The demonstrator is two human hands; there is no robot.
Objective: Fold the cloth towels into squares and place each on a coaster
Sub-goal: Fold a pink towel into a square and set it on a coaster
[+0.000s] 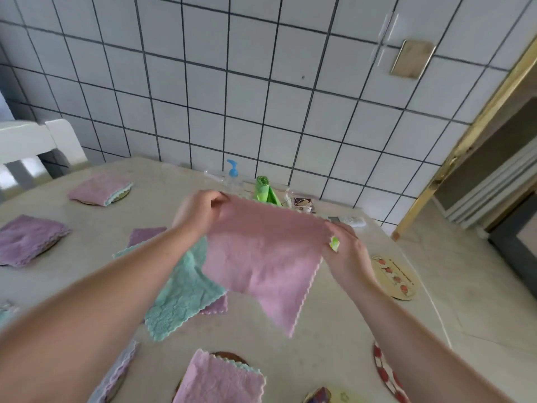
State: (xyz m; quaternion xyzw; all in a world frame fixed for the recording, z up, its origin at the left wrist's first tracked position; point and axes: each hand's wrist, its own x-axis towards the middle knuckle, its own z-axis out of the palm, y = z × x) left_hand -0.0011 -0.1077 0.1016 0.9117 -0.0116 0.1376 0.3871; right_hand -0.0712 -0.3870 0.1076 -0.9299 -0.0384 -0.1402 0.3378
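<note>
Both hands' fingers [216, 200] pinch the pink towel [267, 257] by its top corners, hanging above the table [334, 330]

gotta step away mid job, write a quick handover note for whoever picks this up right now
Left hand and right hand each pinch a top corner of the pink towel, held unfolded above the table.
Done: folded towels lie on coasters far left, left, near centre.
Left: fold the pink one; teal towel lies unfolded; bare coaster at right.
</note>
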